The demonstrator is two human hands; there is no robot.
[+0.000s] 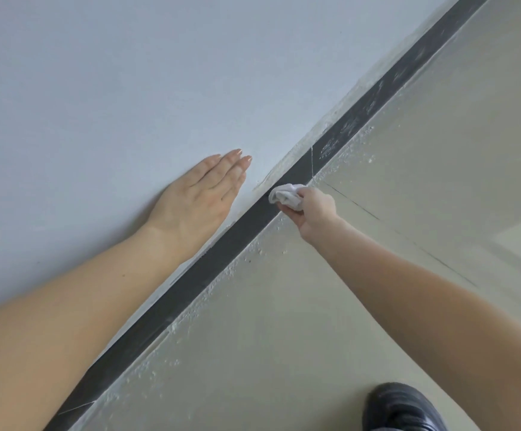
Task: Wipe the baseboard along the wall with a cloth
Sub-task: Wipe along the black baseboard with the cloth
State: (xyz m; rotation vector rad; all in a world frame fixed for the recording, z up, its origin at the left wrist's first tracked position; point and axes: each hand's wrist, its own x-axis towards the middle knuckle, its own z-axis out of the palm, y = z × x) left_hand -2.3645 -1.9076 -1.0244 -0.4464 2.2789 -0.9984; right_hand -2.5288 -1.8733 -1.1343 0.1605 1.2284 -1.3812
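Cloth [285,195], white, small, bunched into a soft wad; head view, the only one. Position: pressed against the face of the baseboard [222,253], a dark strip running between pale wall [128,73] and beige floor [284,337], just short of a thin light joint line in the strip. Holder: right hand [310,213], fingers closed around the wad from the floor side, part of the fabric bulging out toward the wall. Left hand [198,197]: flat and spread on the wall above the baseboard, holding nothing, apparently a brace. Handling, judged: light, limp, easily crushed, unlikely to slip from a full-fist hold; best gripped at the bunched middle so a padded face meets the strip. Baseboard beyond the cloth shows chalky smears; white specks dot the floor along its lower edge. Black shoe [403,409] well apart from the baseboard, on the floor.
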